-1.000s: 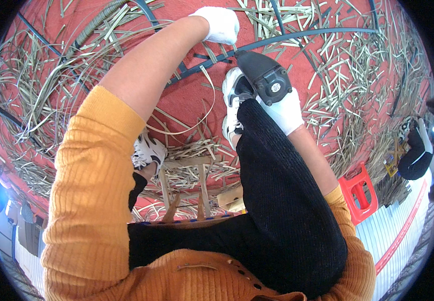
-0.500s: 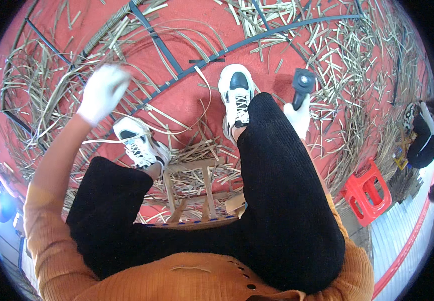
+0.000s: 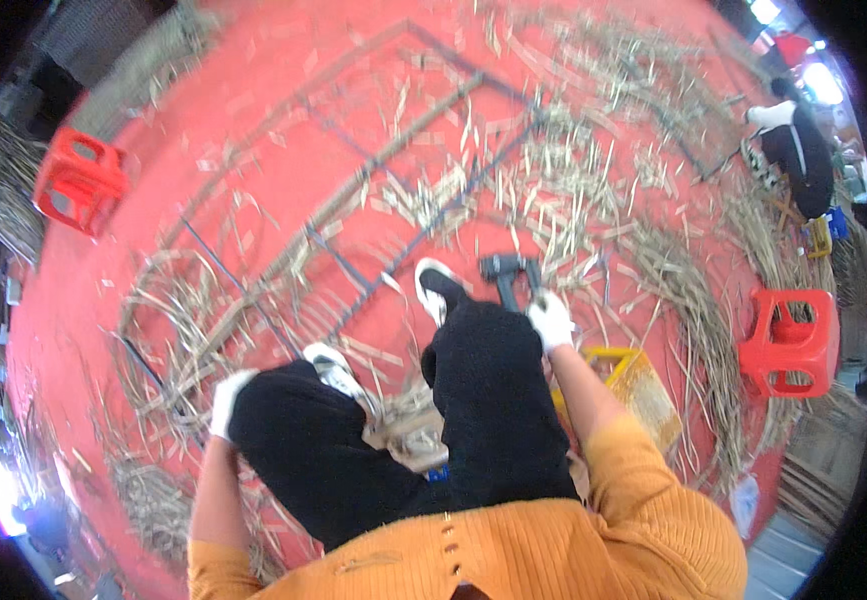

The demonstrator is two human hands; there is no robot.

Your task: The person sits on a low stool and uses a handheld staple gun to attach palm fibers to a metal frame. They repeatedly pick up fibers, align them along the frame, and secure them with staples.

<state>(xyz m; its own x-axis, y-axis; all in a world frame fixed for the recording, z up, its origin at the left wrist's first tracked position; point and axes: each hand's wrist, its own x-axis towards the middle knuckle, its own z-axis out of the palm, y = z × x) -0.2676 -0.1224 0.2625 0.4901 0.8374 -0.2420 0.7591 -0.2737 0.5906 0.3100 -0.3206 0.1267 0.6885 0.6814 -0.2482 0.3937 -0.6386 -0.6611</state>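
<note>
My right hand (image 3: 551, 320), in a white glove, is closed around the handle of a dark pistol-shaped power tool (image 3: 501, 268). The tool hangs just beyond my right knee, over the red floor. On the other side, my left hand (image 3: 227, 402), gloved in white too, is beside my left knee; its fingers are blurred and partly hidden behind the leg. Ahead of my shoes lies a large dark frame (image 3: 450, 208) with crossbars. Short pale strips are attached along part of it, and a thick wrapped pole (image 3: 423, 125) runs lengthwise across it.
Loose pale strips (image 3: 573, 185) litter the red floor. A yellow-rimmed crate (image 3: 653, 400) stands by my right forearm. Red plastic stools are at the right (image 3: 803, 345) and far left (image 3: 78, 180). Another person (image 3: 801, 150) in dark clothes is at the far right.
The view has lifted and widened, showing more of the floor and frame. My left hand has dropped from above the frame to beside my left knee. The power tool stays in my right hand.
</note>
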